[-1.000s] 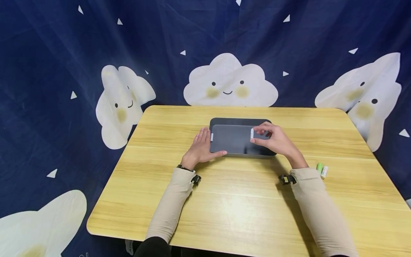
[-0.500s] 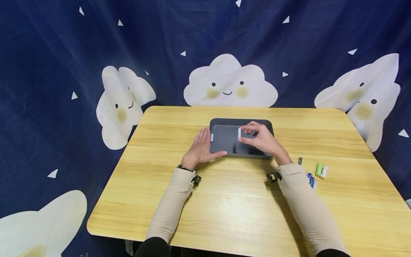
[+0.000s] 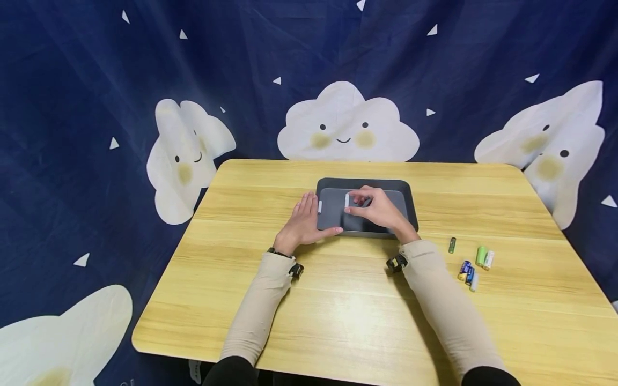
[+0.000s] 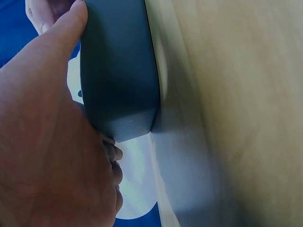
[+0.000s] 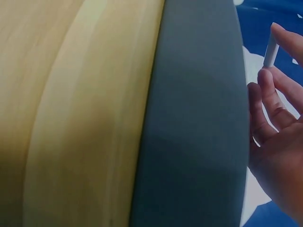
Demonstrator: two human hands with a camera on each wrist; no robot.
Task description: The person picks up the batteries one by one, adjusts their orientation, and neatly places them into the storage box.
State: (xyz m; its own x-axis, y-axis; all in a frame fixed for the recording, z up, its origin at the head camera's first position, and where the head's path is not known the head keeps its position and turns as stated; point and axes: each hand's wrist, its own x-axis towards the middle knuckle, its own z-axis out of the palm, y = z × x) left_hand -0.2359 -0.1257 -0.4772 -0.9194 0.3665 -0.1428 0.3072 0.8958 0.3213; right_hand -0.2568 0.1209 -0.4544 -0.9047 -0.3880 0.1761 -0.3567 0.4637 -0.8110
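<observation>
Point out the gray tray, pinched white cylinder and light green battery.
Gray tray (image 3: pixel 339 183): head view, far inner wall.
Pinched white cylinder (image 5: pixel 271 53): right wrist view, its middle.
Light green battery (image 3: pixel 480 255): head view, side.

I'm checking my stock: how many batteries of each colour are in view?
Green batteries: 2
Mostly blue batteries: 2
White or pale batteries, counting one in the tray and one in the right hand: 4
Total: 8
</observation>
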